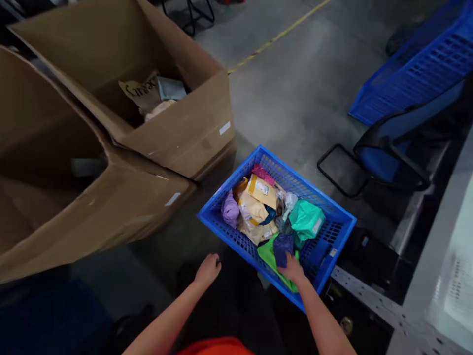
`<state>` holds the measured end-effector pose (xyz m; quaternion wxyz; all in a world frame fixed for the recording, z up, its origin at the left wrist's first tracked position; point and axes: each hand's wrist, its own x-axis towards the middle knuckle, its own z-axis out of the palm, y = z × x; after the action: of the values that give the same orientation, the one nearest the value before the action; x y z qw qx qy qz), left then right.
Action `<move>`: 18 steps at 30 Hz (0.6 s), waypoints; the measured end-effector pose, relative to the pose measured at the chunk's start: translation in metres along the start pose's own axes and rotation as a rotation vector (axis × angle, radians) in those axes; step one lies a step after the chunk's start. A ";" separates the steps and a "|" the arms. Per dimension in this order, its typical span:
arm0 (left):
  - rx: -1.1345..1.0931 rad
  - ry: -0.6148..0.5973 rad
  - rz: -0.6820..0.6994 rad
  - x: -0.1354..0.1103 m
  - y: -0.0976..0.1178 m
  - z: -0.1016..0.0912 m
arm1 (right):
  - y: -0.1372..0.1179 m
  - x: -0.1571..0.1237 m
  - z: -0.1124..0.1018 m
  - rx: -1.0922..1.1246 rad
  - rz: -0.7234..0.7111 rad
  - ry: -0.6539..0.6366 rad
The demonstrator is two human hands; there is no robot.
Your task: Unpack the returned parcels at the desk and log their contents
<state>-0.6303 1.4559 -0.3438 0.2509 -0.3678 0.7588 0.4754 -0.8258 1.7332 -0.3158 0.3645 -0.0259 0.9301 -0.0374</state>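
A blue plastic basket [231, 185] holds several soft mailing packages. Inside its near side, my right hand [291, 270] has its fingers closed at the lower edge of a dark purple plastic mailing bag [283, 248]. A bright green bag [269, 252] lies under that bag and beside the hand. Toward the right of the basket sits a teal package [306, 218]; a yellow-and-tan padded envelope [263, 191] and a lilac bundle [230, 209] lie farther left. Outside the basket, my left hand [208, 271] hangs with curled fingers, a small dark spot showing at them; whether it holds anything is hidden.
Two large open cardboard boxes [177, 130] stand on the left, with some packages inside. At the right are a blue chair [382, 155], a large blue crate [410, 81] and a grey metal table edge [424, 276]. A yellow line [273, 40] crosses the concrete floor.
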 end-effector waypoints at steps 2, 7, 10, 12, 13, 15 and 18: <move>-0.067 0.032 -0.026 0.017 -0.024 0.018 | -0.033 0.072 0.012 -0.061 0.011 -0.060; -0.427 0.207 -0.064 0.048 -0.074 0.089 | -0.120 0.239 0.071 -0.094 0.009 -0.064; -0.423 0.217 0.060 0.072 -0.057 0.104 | -0.144 0.304 0.109 -0.060 0.027 -0.011; -0.266 0.229 0.151 0.109 -0.029 0.095 | -0.144 0.329 0.131 -0.035 0.004 -0.003; -0.184 0.249 0.186 0.136 -0.014 0.088 | -0.139 0.336 0.139 -0.029 -0.009 0.004; -0.030 0.317 0.161 0.200 0.007 0.074 | -0.122 0.334 0.147 -0.033 -0.024 0.036; 0.138 0.391 -0.078 0.290 0.018 0.061 | -0.076 0.295 0.129 -0.062 -0.025 0.123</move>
<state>-0.8176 1.4236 -0.5723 0.1415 -0.4641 0.8090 0.3318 -0.9527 1.6283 -0.6025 0.3054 -0.0465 0.9510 -0.0149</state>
